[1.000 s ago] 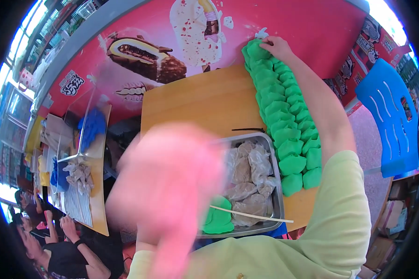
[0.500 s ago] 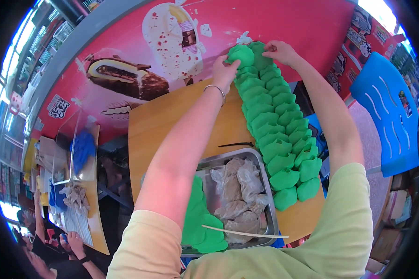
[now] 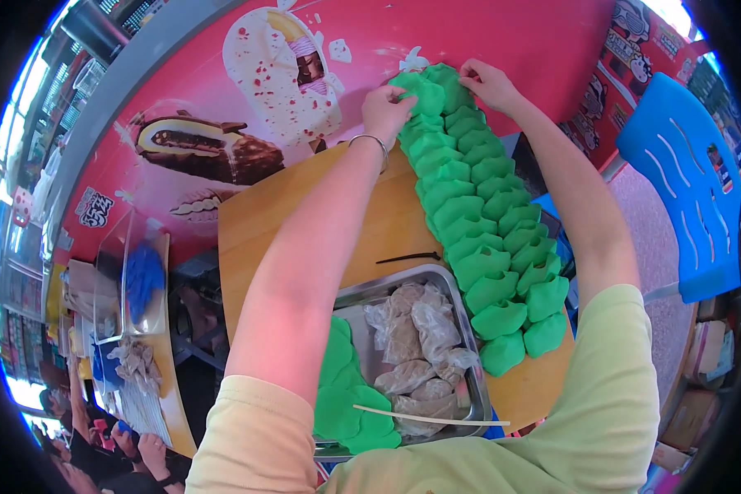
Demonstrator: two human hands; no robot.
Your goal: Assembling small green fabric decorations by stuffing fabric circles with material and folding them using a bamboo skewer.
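Green dough pieces (image 3: 484,239) in two rows on wooden table (image 3: 288,230), left hand (image 3: 387,105) and right hand (image 3: 487,84) both pinching topmost pieces, steel tray (image 3: 463,329) nearby.

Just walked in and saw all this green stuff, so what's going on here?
A person is laying green dumplings in two long rows on a wooden table. Both hands are at the far end: the left hand sets one down, the right hand touches the rows' end. A metal tray nearer holds bagged filling and more green dough.
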